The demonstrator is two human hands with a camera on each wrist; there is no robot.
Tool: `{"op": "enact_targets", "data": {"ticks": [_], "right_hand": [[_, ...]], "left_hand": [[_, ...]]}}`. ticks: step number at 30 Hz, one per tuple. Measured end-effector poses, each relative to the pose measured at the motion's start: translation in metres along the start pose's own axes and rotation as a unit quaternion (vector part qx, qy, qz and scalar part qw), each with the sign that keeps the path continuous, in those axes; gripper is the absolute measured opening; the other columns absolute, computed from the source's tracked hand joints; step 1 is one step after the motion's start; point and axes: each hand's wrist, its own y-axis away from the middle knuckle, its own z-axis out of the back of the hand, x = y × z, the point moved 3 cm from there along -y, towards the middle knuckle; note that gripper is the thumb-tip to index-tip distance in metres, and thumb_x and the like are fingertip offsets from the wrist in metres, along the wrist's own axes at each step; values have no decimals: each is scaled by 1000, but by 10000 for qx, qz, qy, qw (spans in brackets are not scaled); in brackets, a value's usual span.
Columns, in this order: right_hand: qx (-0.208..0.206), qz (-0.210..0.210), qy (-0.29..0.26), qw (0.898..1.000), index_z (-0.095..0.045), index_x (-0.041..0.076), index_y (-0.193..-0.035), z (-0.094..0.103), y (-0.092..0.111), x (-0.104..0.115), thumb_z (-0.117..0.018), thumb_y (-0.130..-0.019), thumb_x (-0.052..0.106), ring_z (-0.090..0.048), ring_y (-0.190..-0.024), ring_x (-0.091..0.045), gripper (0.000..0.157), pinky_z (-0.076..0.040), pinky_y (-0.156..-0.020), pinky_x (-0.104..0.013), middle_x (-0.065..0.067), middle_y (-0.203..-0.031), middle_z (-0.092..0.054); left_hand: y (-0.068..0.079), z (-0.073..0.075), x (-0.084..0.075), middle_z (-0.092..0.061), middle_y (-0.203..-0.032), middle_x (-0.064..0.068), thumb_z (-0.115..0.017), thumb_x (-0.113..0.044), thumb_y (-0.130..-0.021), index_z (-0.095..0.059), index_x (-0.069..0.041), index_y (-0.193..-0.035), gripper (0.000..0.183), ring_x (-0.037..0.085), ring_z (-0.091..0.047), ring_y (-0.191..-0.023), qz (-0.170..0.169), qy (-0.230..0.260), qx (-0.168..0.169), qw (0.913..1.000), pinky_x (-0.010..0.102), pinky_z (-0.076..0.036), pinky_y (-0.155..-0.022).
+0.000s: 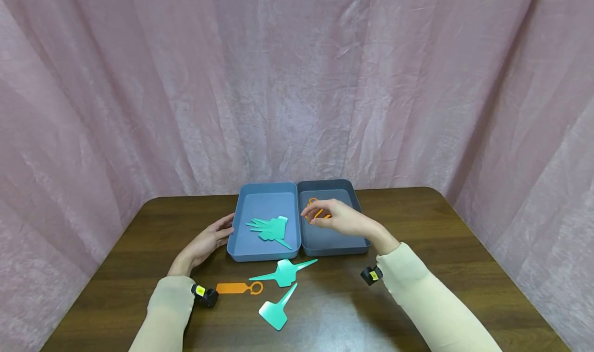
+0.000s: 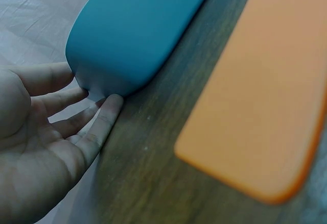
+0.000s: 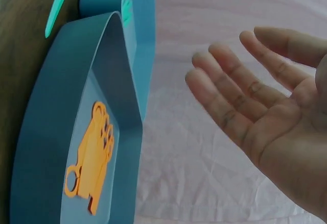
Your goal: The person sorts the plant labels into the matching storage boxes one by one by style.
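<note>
Here the right hand hovers over the right tray, fingers straight and spread, holding nothing; it partly hides the orange tags lying inside. The left hand rests open on the worktop, fingertips touching the left tray holding teal tags.

Left hand flat and low, fingers straight, right hand raised, palm down, fingers loosely spread, both arms in cream sleeves
</note>
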Motion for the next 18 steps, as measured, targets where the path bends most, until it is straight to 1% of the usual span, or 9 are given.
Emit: {"op": "enact_targets", "data": {"ticks": [2,3,5,7,9,11,15,17,18], "right_hand": [[54,16,-102,9999,-66,9,-135,-3,0,3,-62,-104,10,-67,-109,-39,31,-57,-87,-36,-16,-119,-69],[84,20,-131,9999,-66,10,-136,-5,1,5,-63,-104,11,-66,-109,-38,32,-57,-88,-36,-16,-119,-69],[144,7,-208,9997,-65,12,-137,-8,2,7,-63,-105,14,-66,-109,-36,32,-57,-88,-35,-13,-118,-69],[246,18,-216,9995,-63,12,-139,-12,2,9,-63,-105,17,-66,-109,-30,34,-56,-90,-35,-11,-118,-68],[410,-12,-271,9988,-61,13,-141,-17,3,9,-63,-105,19,-66,-108,-27,36,-56,-91,-40,-12,-119,-67],[602,-31,-322,9977,-59,13,-144,-22,4,10,-63,-106,19,-67,-105,-29,39,-56,-90,-41,-13,-120,-66],[961,-110,-315,9948,-56,18,-146,-31,8,10,-63,-106,21,-68,-99,-36,41,-59,-87,-49,-8,-121,-65],[1077,-126,-226,9938,-56,21,-146,-34,10,10,-63,-106,23,-68,-99,-34,41,-59,-86,-48,-2,-121,-66],[1127,-130,-210,9933,-57,22,-146,-35,11,10,-63,-106,23,-68,-101,-31,41,-59,-88,-47,0,-122,-66]], "left_hand": [[0,0,0,-15,-170,24,-40,-17,-114,-12,-8,-168,61,42,-25,-154,-9,9,4,10000,58,-23,-125],[0,0,0,-15,-170,24,-40,-17,-114,-13,-7,-168,61,42,-25,-154,-17,20,0,10000,58,-23,-125],[-1,0,0,-15,-170,24,-40,-17,-114,-13,-7,-168,61,42,-26,-153,-32,36,-5,10000,58,-23,-125],[-1,1,0,-15,-170,24,-40,-17,-114,-13,-7,-168,61,42,-26,-153,-37,45,0,10000,58,-23,-125],[-1,0,-1,-15,-170,24,-40,-17,-114,-13,-7,-168,61,43,-26,-153,-44,33,12,10000,58,-22,-125],[0,0,0,-15,-170,24,-40,-17,-114,-12,-7,-168,61,43,-26,-153,-36,24,21,10000,59,-22,-125],[0,0,1,-15,-170,24,-39,-17,-114,-12,-7,-168,61,43,-26,-153,-29,8,37,10000,59,-22,-125],[0,0,1,-15,-170,24,-40,-17,-114,-12,-7,-168,61,43,-26,-153,-29,20,33,10000,59,-23,-125],[-1,0,1,-15,-170,24,-40,-17,-114,-12,-7,-168,61,43,-26,-153,-33,29,29,10000,59,-23,-125]]}}
